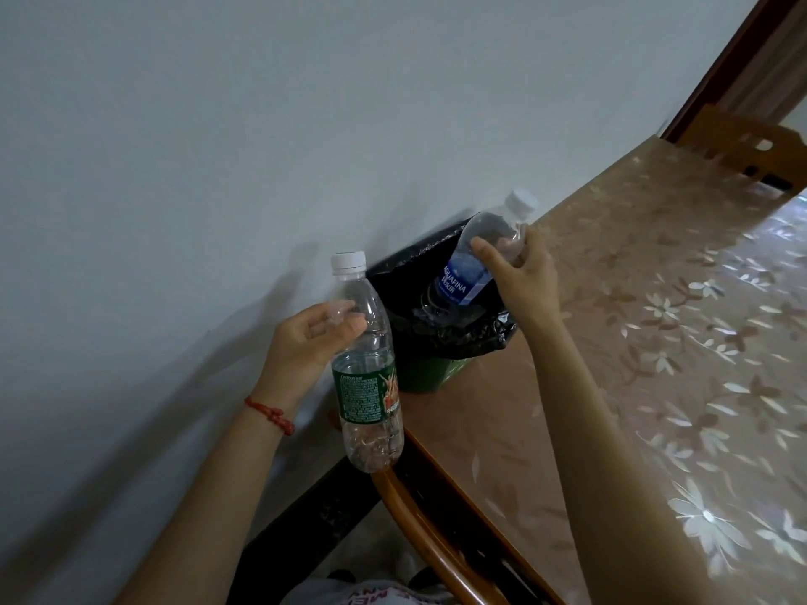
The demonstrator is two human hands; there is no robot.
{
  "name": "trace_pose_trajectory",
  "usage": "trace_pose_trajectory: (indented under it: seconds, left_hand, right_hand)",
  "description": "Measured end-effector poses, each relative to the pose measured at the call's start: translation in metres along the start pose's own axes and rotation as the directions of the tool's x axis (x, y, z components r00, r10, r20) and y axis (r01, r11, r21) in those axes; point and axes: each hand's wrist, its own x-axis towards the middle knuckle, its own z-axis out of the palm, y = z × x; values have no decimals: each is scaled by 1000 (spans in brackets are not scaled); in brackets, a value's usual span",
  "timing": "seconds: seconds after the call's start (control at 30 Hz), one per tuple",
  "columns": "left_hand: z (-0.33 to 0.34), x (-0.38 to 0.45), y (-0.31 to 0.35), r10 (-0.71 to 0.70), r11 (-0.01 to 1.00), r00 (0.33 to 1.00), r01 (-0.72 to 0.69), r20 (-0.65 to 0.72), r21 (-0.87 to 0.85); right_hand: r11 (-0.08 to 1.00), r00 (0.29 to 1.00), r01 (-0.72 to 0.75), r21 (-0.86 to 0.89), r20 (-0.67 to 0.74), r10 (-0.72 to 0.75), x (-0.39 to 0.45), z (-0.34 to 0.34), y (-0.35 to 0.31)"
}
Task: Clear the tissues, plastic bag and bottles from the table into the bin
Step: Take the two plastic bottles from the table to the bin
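Observation:
My left hand (pixel 305 338) grips an empty clear bottle with a green label (pixel 369 386) and a white cap, held upright beside the table edge. My right hand (pixel 519 277) holds an empty clear bottle with a blue label (pixel 474 259) near its neck, tilted with its base down inside the mouth of the bin (pixel 425 373). The bin is green, lined with a black plastic bag (pixel 471 338), and stands between the wall and the table. No tissues or loose plastic bag show in view.
A table with a floral plastic cover (pixel 655 320) fills the right side. A wooden chair back (pixel 742 146) stands at its far end and a curved wooden chair rail (pixel 419 508) sits near me. A plain white wall (pixel 174 168) is on the left.

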Motion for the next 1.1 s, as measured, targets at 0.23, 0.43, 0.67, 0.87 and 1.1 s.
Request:
trace_pose_trajectory:
  seconds: [0.23, 0.43, 0.67, 0.87, 1.1]
  left_hand:
    - [5, 1, 8, 32, 999, 999, -32, 15, -31]
    - [20, 14, 25, 65, 993, 998, -66, -9, -95]
    - [49, 36, 58, 153, 981, 984, -163, -95, -107]
    - [69, 55, 71, 163, 981, 980, -173, -113, -84]
    - [89, 67, 73, 157, 978, 968, -180, -195, -107]
  right_hand:
    - [997, 997, -71, -35, 2, 71, -12, -4, 14]
    - [988, 1000, 7, -154, 9, -6, -41, -22, 30]
    - [925, 996, 83, -371, 73, -60, -75, -37, 41]
    - [692, 964, 264, -671, 196, -179, -106, -40, 67]
    - [567, 952, 304, -765, 256, -166, -126, -39, 81]
